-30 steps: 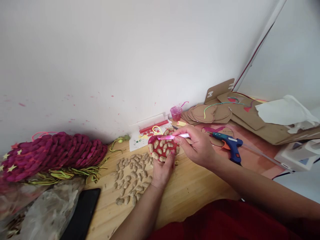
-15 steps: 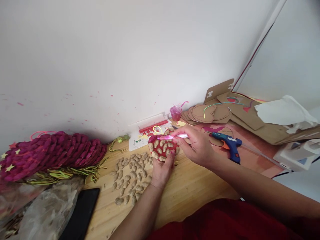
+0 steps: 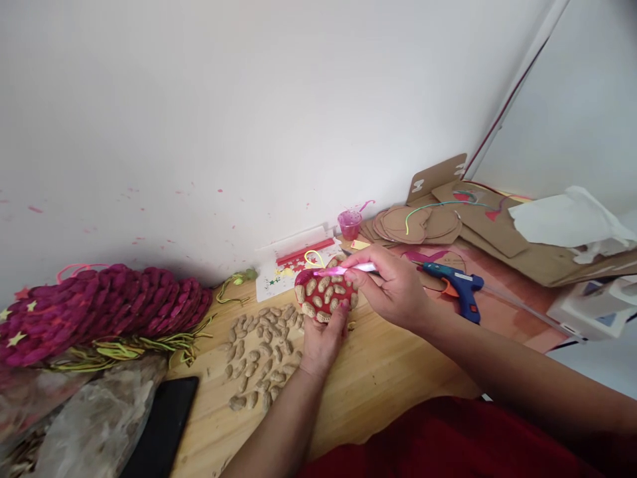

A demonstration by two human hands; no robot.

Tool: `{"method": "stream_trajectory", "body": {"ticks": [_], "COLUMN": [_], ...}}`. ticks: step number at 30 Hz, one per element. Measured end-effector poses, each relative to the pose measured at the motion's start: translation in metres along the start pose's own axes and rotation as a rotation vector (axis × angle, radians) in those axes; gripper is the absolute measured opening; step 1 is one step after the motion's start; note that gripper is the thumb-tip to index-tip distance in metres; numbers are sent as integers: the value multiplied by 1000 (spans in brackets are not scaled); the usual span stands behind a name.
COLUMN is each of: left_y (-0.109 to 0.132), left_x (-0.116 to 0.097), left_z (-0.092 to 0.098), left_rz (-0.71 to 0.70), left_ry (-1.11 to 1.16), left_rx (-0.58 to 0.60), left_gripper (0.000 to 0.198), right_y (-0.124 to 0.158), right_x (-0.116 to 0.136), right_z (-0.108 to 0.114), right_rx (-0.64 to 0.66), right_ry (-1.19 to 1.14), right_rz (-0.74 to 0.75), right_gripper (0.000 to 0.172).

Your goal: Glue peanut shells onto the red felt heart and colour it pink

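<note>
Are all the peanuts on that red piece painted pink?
No, most peanuts on the red piece show bare tan shells, with pink only around its upper left edge, near the brush tip.

Pink-and-white brush (image 3: 336,271), magenta-and-red board (image 3: 326,307)

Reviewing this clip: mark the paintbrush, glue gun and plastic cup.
Paintbrush (image 3: 336,271), head view: pink-coated front part.
Glue gun (image 3: 461,282), head view: blue body.
Plastic cup (image 3: 350,227), head view: pink front wall.

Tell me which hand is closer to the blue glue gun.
Right. The right hand, gripping a brush, is just left of the glue gun; the left hand is farther left, holding the peanut-covered piece by its near edge.
</note>
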State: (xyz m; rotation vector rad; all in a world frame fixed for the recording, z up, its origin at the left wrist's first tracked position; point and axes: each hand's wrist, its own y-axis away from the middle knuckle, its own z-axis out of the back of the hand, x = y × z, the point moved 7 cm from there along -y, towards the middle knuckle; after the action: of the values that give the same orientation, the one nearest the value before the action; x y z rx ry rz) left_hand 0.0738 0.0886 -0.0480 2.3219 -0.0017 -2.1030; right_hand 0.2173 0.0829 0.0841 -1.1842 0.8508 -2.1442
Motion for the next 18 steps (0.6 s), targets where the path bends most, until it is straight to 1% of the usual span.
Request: {"method": "stream_trajectory", "body": {"ticks": [6,9,12,16,18], "left_y": [-2,-1,1,1,0], "left_x": [5,7,5,3,3], "left_z": [4,1,-1,0,2], "left_rz": [-12,31,50,44,19], "left_ry": [18,11,-3,10,29], "left_rx": [-43,-10,17,-13,-42], "left_gripper": [44,41,39,42,44], "right_y": [2,1,0,0,2], "right_x": [-9,-8,-7,-12,-16], "right_z": [7,7,5,4,6], "right_rx": [-6,-5,-4,2,-1], "right_ry": [25,1,-23,-11,-7], "right_rz": [-70,-83,-74,-113,-142], "right_gripper": [6,6,6,6,6]}}
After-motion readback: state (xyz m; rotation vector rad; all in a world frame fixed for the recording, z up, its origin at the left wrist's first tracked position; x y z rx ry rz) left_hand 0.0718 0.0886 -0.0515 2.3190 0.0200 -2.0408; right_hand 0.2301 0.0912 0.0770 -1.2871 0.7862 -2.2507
